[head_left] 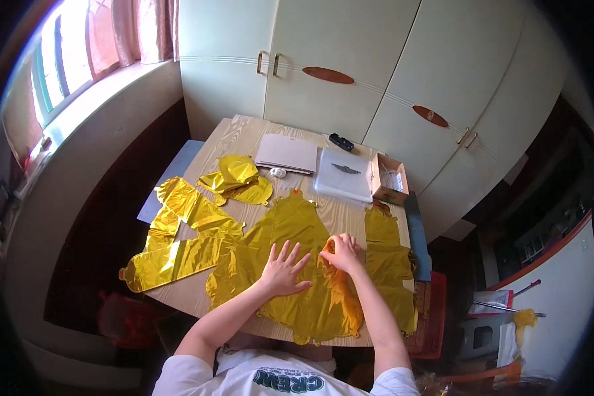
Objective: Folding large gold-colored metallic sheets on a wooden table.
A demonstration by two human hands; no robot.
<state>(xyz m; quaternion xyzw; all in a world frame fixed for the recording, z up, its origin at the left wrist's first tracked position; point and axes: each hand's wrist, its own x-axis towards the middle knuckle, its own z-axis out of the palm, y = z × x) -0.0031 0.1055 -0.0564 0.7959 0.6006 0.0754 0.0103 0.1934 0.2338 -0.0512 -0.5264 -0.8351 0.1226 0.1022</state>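
A flat, deflated gold foil balloon (290, 228) lies in front of me at the middle of the table. My left hand (285, 269) rests on it, palm down, with its fingers spread and nothing held. Just to the right, my right hand (342, 252) is closed on the upper end of a crumpled orange piece (340, 294). That piece looks thin and soft and hangs down along the balloon's right side; its kind is not clear. Another flat gold foil balloon (384, 270) lies along the table's right edge, partly behind my right forearm.
More gold foil balloons lie at the left, one long and angled (171, 264), one folded (237, 179). Along the back are a pale board stack (286, 153), a small white item (278, 173), a clear plastic sleeve (343, 175), a black object (341, 141) and an open box (389, 179).
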